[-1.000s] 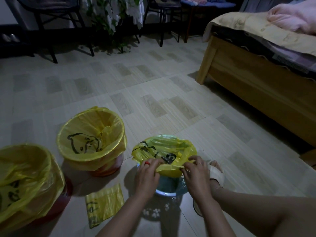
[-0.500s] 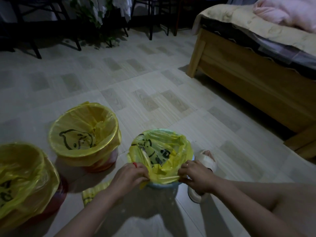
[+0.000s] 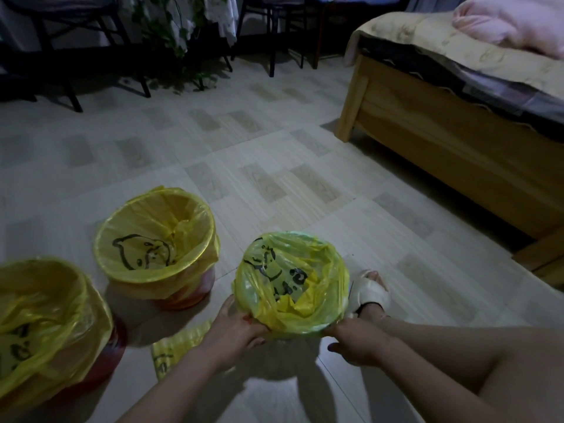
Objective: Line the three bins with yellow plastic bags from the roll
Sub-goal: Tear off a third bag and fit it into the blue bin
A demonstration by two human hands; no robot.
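Bag mouth [image 3: 293, 288] now folded down over the third bin's near rim, left hand [image 3: 235, 334] and right hand [image 3: 358, 343] both grasping its edge low on the wall; other two bins [image 3: 152, 236] lined, so lining nearly done.

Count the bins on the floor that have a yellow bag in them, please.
3. One bin at the near left, one bin behind it in the middle, one bin between the person's hands. None seems hidden.
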